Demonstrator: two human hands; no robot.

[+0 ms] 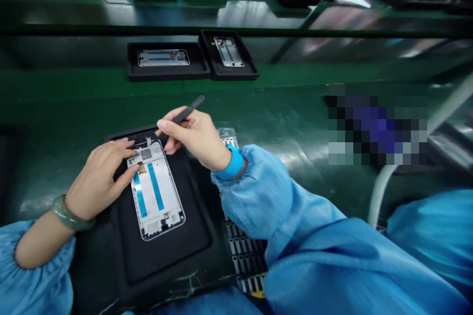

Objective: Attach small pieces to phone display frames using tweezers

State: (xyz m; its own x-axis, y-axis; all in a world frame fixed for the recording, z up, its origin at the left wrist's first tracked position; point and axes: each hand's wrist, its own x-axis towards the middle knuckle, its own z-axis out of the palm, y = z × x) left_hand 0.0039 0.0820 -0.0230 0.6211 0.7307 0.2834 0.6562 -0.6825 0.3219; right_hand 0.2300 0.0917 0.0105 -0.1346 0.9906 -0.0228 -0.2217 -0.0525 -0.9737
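A white phone frame (157, 192) with two blue strips lies in a black foam tray (173, 251). My left hand (101, 174) rests at the frame's upper left, its fingers spread over the edge and its thumb by a small orange flex part (142, 169). Above the frame's top right corner, my right hand (194, 135) is closed on dark tweezers (190, 110). Their tips are hidden behind the fingers. A small tab (149, 141) sticks up at the frame's top edge.
Two black trays (168, 75) (236, 75) with similar frames sit farther back. Under my right forearm lies a sheet of small metal parts (246, 251). A pale curved tube (382, 187) and a blurred-out dark object stand at right. A shelf (92, 15) with cables and bins runs behind.
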